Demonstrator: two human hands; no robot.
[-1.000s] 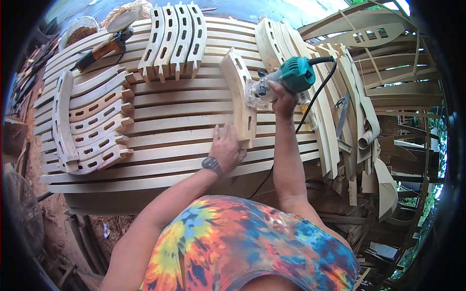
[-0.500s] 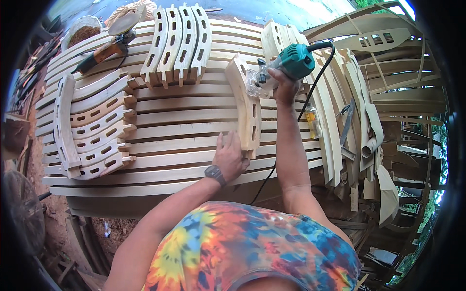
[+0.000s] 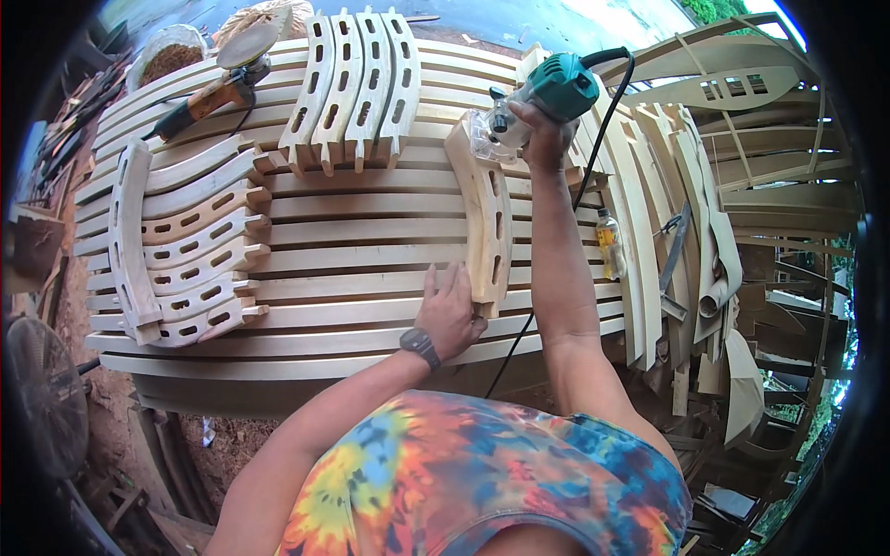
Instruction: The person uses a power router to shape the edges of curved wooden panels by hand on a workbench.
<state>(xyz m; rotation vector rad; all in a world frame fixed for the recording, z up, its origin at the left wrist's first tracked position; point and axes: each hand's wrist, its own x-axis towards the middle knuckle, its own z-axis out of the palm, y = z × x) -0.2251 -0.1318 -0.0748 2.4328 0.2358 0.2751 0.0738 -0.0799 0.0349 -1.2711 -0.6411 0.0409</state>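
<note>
My right hand (image 3: 547, 139) is closed round a trim router (image 3: 554, 91) with a teal motor body and a clear base. The base rests on the far end of a curved, slotted wooden slat (image 3: 486, 227) lying on the slatted bench. My left hand (image 3: 450, 310), with a dark watch at the wrist, grips that slat's near end, fingers along its left side and thumb by the end. The router's bit is hidden under the base.
Several slotted curved slats (image 3: 357, 93) stand side by side at the back, and more (image 3: 199, 246) lie at left. An angle grinder (image 3: 199, 104) sits far left. The router's black cord (image 3: 607, 130) loops past my right arm near a yellow-labelled bottle (image 3: 608, 243). Long boards (image 3: 640, 250) are stacked at right.
The router has slid farther along the slat, toward its far end. My left hand keeps its hold on the near end. The whole view has shifted slightly.
</note>
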